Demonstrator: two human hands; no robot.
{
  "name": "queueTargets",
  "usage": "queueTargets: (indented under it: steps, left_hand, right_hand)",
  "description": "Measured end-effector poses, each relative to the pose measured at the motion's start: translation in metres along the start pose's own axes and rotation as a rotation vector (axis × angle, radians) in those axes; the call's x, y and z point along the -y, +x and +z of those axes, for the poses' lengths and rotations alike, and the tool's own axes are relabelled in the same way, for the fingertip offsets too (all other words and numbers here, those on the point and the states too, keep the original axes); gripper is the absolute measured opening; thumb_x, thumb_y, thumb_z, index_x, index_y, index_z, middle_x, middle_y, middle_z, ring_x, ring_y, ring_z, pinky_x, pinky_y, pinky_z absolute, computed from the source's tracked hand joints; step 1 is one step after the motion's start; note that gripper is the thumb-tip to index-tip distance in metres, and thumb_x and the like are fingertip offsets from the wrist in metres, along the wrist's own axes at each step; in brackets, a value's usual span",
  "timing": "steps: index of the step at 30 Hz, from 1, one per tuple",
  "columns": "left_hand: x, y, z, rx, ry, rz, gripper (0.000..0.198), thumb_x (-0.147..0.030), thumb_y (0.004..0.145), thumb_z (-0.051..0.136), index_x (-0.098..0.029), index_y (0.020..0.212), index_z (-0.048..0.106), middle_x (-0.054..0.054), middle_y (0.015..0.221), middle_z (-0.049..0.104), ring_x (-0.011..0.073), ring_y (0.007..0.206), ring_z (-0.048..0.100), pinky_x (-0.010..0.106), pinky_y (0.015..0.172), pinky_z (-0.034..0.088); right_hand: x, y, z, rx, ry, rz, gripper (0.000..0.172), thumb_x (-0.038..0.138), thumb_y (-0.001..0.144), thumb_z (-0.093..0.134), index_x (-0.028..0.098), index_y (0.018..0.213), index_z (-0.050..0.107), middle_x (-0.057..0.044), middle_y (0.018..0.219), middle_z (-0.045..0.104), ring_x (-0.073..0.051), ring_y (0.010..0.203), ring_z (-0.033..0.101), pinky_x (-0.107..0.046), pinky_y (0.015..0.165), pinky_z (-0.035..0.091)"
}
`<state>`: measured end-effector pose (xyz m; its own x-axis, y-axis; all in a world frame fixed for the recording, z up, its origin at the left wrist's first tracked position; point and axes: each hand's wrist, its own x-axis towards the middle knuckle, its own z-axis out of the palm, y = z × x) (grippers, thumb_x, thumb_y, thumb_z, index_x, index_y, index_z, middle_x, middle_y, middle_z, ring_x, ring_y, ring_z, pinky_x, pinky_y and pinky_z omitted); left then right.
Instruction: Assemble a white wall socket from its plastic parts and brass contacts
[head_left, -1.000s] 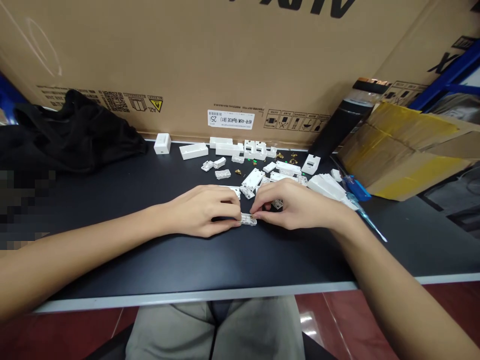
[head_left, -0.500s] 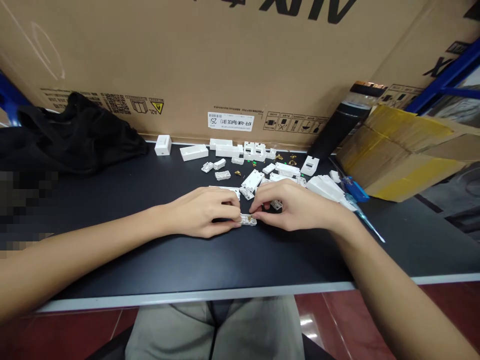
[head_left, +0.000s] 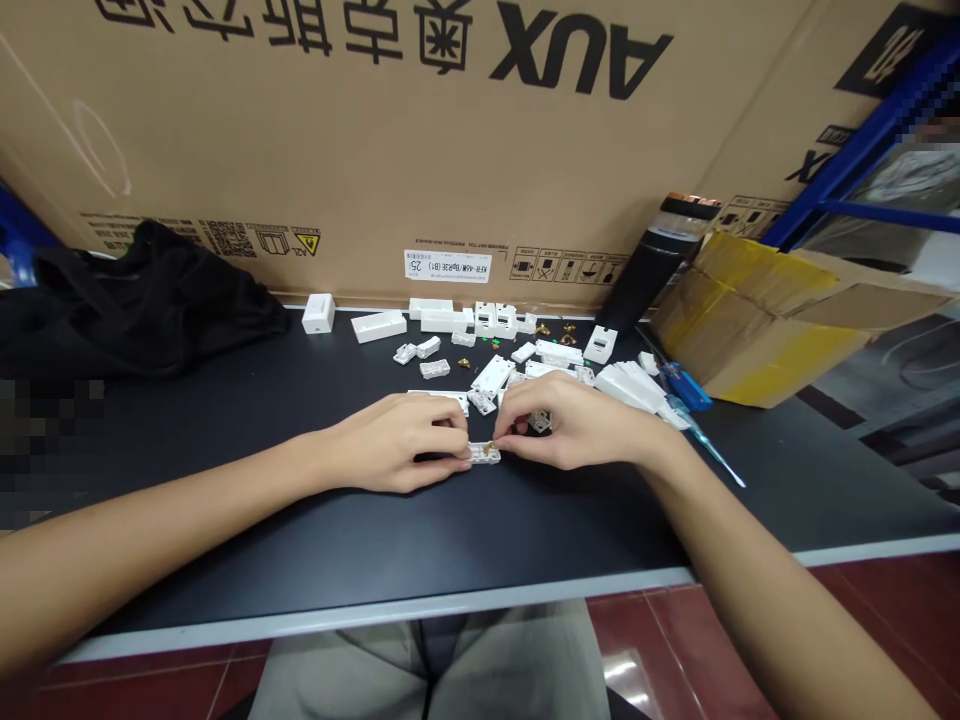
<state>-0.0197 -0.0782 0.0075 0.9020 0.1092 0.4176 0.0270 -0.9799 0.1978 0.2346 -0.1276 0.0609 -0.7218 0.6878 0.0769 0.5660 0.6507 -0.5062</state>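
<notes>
A small white plastic part with brass metal inside (head_left: 484, 453) is pinched between my two hands at the middle of the black tabletop (head_left: 360, 540). My left hand (head_left: 397, 442) grips its left end, and the fingertips of my right hand (head_left: 570, 424) hold its right end. Just beyond my hands lie loose white plastic housings and covers (head_left: 493, 376), with small brass fittings (head_left: 543, 329) among them. Part of the pile is hidden behind my hands.
A black cloth (head_left: 135, 305) lies at the back left against a large AUX cardboard carton (head_left: 375, 130). On the right are a blue-handled screwdriver (head_left: 688, 390), a black cylinder (head_left: 645, 265) and a yellow-taped cardboard flap (head_left: 765, 330).
The whole view has tilted, showing more of the carton and shifting the table lower. My hands stay on the white part, with only slight finger movement.
</notes>
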Motion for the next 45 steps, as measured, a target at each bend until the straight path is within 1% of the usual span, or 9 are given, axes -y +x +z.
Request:
queueTargets:
  steps: [13, 19, 22, 25, 29, 33, 36, 42, 45]
  left_hand:
    - [0.000, 0.001, 0.001, -0.003, -0.006, 0.009, 0.018, -0.027, 0.104, 0.056, -0.019, 0.092, 0.068, 0.005, 0.095, 0.067, 0.0147, 0.080, 0.061, 0.027, 0.075, 0.047]
    - [-0.002, 0.001, 0.000, 0.032, -0.035, -0.035, 0.013, -0.028, 0.103, 0.057, -0.020, 0.098, 0.066, 0.004, 0.097, 0.066, 0.0153, 0.084, 0.062, 0.027, 0.079, 0.048]
    - [-0.002, 0.001, -0.001, 0.050, -0.039, -0.057, 0.014, -0.032, 0.104, 0.057, -0.021, 0.102, 0.065, 0.004, 0.097, 0.066, 0.0158, 0.085, 0.062, 0.028, 0.080, 0.047]
    - [-0.003, 0.002, -0.002, 0.068, -0.044, -0.045, 0.016, -0.035, 0.105, 0.056, -0.021, 0.103, 0.064, 0.003, 0.094, 0.067, 0.0163, 0.084, 0.062, 0.029, 0.080, 0.047]
    - [-0.005, 0.003, -0.005, 0.027, -0.046, -0.092, 0.015, -0.023, 0.105, 0.048, -0.020, 0.111, 0.061, 0.005, 0.099, 0.066, 0.0171, 0.087, 0.061, 0.030, 0.082, 0.049]
    - [-0.005, 0.002, -0.005, -0.010, -0.011, -0.102, 0.040, -0.006, 0.096, 0.043, -0.020, 0.131, 0.057, 0.010, 0.124, 0.064, 0.0208, 0.106, 0.060, 0.035, 0.093, 0.050]
    - [-0.004, 0.003, -0.004, 0.019, 0.006, -0.106, 0.040, -0.008, 0.096, 0.045, -0.022, 0.131, 0.059, 0.009, 0.131, 0.064, 0.0220, 0.107, 0.060, 0.037, 0.094, 0.049]
    - [-0.006, 0.004, -0.004, 0.020, -0.016, -0.166, 0.019, -0.022, 0.100, 0.054, -0.022, 0.116, 0.063, 0.007, 0.124, 0.067, 0.0220, 0.106, 0.061, 0.037, 0.092, 0.045]
    - [-0.006, 0.003, -0.004, 0.007, -0.045, -0.190, 0.011, -0.024, 0.098, 0.059, -0.021, 0.108, 0.062, 0.006, 0.122, 0.067, 0.0214, 0.107, 0.061, 0.036, 0.091, 0.043]
  right_hand:
    - [0.006, 0.000, 0.003, 0.027, -0.082, -0.008, 0.028, 0.025, 0.098, 0.063, 0.016, 0.073, 0.068, -0.002, 0.074, 0.066, -0.015, 0.075, 0.060, -0.028, 0.076, 0.044]
    - [0.003, -0.002, -0.001, 0.012, -0.055, -0.021, 0.020, 0.026, 0.097, 0.062, 0.016, 0.084, 0.073, -0.003, 0.080, 0.070, -0.015, 0.075, 0.061, -0.027, 0.073, 0.044]
    - [-0.008, -0.002, -0.010, -0.079, -0.091, 0.068, 0.017, 0.025, 0.096, 0.060, 0.017, 0.090, 0.074, -0.003, 0.083, 0.073, -0.014, 0.073, 0.063, -0.026, 0.070, 0.045]
    - [-0.030, 0.006, -0.022, -0.179, -0.251, 0.222, 0.020, 0.023, 0.096, 0.056, 0.016, 0.101, 0.074, -0.004, 0.089, 0.076, -0.016, 0.078, 0.067, -0.026, 0.073, 0.047]
    - [-0.065, 0.025, -0.031, -0.179, -0.454, 0.310, 0.031, 0.015, 0.093, 0.049, 0.014, 0.110, 0.074, -0.011, 0.106, 0.076, -0.022, 0.092, 0.068, -0.031, 0.081, 0.047]
    - [-0.089, 0.042, -0.034, -0.120, -0.554, 0.323, 0.038, 0.011, 0.090, 0.046, 0.014, 0.113, 0.076, -0.015, 0.112, 0.074, -0.026, 0.100, 0.065, -0.035, 0.081, 0.044]
    - [-0.095, 0.050, -0.034, -0.083, -0.610, 0.337, 0.038, 0.012, 0.090, 0.046, 0.014, 0.112, 0.077, -0.016, 0.109, 0.072, -0.027, 0.097, 0.063, -0.037, 0.078, 0.041]
    - [-0.094, 0.052, -0.036, -0.058, -0.641, 0.314, 0.037, 0.013, 0.092, 0.045, 0.016, 0.109, 0.078, -0.014, 0.108, 0.070, -0.027, 0.102, 0.059, -0.039, 0.080, 0.038]
    - [-0.093, 0.052, -0.040, -0.042, -0.613, 0.304, 0.031, 0.016, 0.090, 0.050, 0.017, 0.098, 0.079, -0.012, 0.103, 0.072, -0.025, 0.099, 0.060, -0.039, 0.081, 0.038]
